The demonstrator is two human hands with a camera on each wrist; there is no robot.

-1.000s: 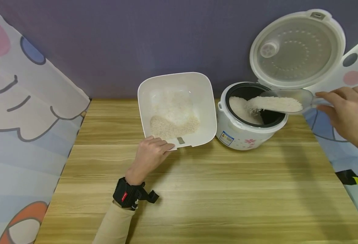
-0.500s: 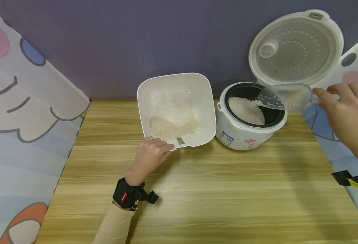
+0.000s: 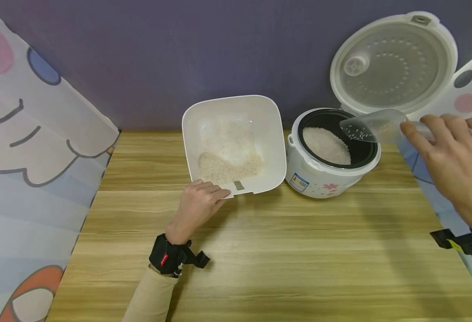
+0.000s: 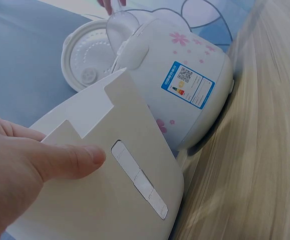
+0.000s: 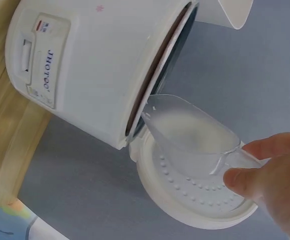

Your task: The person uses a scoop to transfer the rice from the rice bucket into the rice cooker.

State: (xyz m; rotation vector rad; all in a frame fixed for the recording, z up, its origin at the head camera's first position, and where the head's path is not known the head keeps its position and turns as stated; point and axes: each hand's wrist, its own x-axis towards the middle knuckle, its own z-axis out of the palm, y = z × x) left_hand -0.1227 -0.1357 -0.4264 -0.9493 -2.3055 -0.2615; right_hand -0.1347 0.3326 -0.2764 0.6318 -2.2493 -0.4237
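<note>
My left hand (image 3: 200,203) grips the front rim of a white rice bin (image 3: 269,134), its thumb on the outer wall in the left wrist view. Rice (image 3: 228,167) lies along the bin's near side. At the right, my right hand (image 3: 457,156) holds a clear plastic scoop (image 3: 385,125) by its handle. The scoop is tipped over the open rice cooker (image 3: 320,183), with only a few grains clinging to it. White rice (image 3: 326,145) is heaped in the cooker's dark inner pot (image 3: 324,117). In the right wrist view, thumb and fingers close round the scoop handle (image 5: 242,159).
The cooker's raised lid (image 3: 393,67) leans back behind the pot, close to the scoop. Bin and cooker stand side by side on a wooden table (image 3: 268,259), against a dark backdrop (image 3: 179,58). Printed cartoon sheets (image 3: 31,179) flank the table.
The rice in the scoop has poured into the cooker's pot, leaving a few grains. My right hand has turned the scoop over and shifted slightly left. The left hand and bin stay put.
</note>
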